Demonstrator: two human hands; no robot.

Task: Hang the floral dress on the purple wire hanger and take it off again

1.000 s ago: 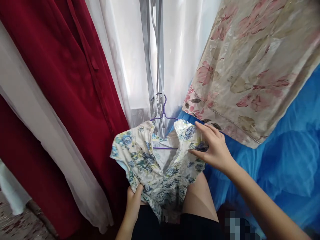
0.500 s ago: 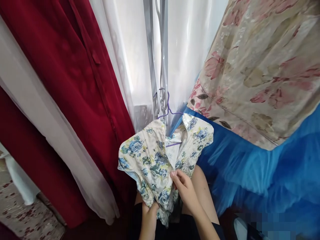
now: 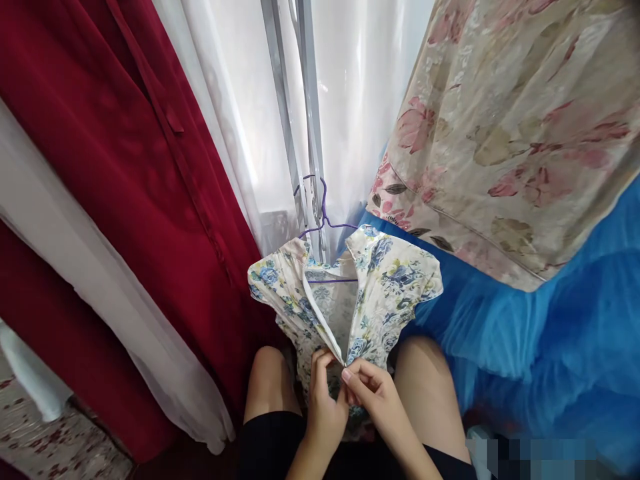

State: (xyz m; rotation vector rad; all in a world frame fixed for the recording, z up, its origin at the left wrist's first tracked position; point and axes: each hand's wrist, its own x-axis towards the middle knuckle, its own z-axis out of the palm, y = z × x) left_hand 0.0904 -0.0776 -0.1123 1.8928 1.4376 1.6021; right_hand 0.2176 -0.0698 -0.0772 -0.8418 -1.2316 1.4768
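A white short-sleeved blouse (image 3: pixel 393 287) with blue flowers hangs on a thin purple hanger (image 3: pixel 325 213). Its V-shaped opening is spread apart and shows the patterned inside. My left hand (image 3: pixel 325 393) pinches the cloth just left of the bottom of the V. Right beside it, my right hand (image 3: pixel 373 390) has thumb and forefinger closed at the point of the V, where a small shiny bit, perhaps a zip pull, shows. The two hands hide the lower front, and the blouse's bottom edge drops out of sight between my knees.
Hooked at the pale metal stand (image 3: pixel 285 100), the hanger is in front of a white curtain (image 3: pixel 345 100). Red drapery (image 3: pixel 150 220) hangs at the left. On the right, a pink-flowered cloth (image 3: pixel 505 153) hangs over blue tulle (image 3: pixel 515 333).
My left hand has let go of the lower cloth and come up next to my right hand. The opening is spread wider and faces me more squarely. The view has shifted slightly.
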